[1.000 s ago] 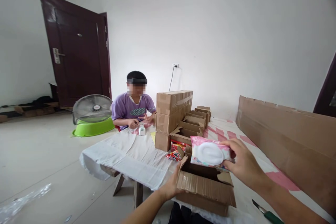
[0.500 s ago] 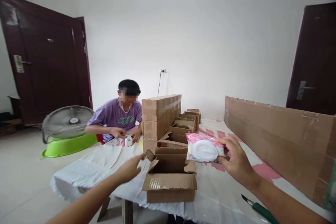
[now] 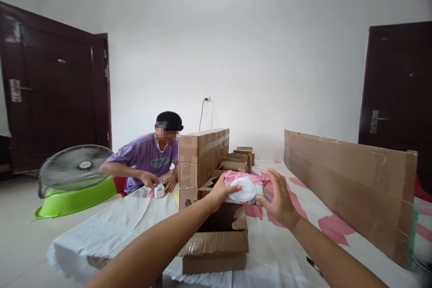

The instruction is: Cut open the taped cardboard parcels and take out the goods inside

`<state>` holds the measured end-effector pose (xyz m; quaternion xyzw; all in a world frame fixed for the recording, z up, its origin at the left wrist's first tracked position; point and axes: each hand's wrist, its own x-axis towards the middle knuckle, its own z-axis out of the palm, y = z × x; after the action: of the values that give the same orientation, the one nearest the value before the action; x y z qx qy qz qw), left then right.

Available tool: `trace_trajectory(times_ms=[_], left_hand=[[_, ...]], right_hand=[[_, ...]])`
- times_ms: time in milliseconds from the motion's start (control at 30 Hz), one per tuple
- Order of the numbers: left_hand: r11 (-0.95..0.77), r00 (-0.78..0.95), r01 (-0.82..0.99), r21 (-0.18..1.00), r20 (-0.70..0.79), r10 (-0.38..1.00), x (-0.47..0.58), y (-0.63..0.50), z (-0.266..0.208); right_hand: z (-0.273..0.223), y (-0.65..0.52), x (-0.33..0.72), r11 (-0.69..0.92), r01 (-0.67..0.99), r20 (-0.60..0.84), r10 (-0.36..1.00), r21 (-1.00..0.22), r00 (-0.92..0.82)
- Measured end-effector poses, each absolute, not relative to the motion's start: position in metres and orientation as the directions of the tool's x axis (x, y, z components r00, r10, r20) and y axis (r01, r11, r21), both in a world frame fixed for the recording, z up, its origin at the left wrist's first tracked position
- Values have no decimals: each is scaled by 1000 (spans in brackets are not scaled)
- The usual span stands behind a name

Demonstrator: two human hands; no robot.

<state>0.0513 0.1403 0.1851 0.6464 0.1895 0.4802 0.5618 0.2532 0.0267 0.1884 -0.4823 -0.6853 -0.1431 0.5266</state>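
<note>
A pink and white pack of wet wipes with a white oval lid is held up above an open cardboard box. My left hand grips its left end, thumb resting on the lid. At the other end my right hand holds the pack between thumb and fingers; its fingertips are partly hidden behind the pack. The box below has its flaps spread, and its inside looks dark. Part of a utility knife shows on the cloth beside my right forearm.
Taped cartons are stacked behind the box, with more open boxes in a row. A long cardboard panel stands at the right. Across the table, a person handles a small white object. A fan stands left.
My left hand has moved from the box flap up to the pack and taken hold of its left end. The pack has shifted slightly left. The view has tilted up a little.
</note>
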Motion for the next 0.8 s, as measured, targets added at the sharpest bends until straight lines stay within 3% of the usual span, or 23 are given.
trace_trajectory(times_ms=[100, 200, 333, 600, 700, 800], left_hand=[[-316, 356, -237, 919, 385, 851, 54, 160, 190], [-322, 263, -213, 923, 371, 891, 57, 176, 198], [-325, 252, -226, 918, 378, 891, 61, 173, 207], [-344, 397, -352, 871, 472, 787, 63, 94, 206], [-389, 419, -367, 845, 523, 742, 62, 54, 194], [-481, 415, -360, 800, 599, 685, 60, 18, 168]], right_hand=[[183, 49, 274, 366, 613, 636, 711, -700, 301], [181, 73, 280, 300, 446, 468, 818, -843, 334], [184, 90, 263, 336, 312, 425, 858, -889, 288], [188, 32, 231, 517, 25, 518, 852, -855, 72], [154, 2, 236, 557, -1, 553, 824, -831, 123], [87, -25, 254, 545, 85, 542, 783, -834, 305]])
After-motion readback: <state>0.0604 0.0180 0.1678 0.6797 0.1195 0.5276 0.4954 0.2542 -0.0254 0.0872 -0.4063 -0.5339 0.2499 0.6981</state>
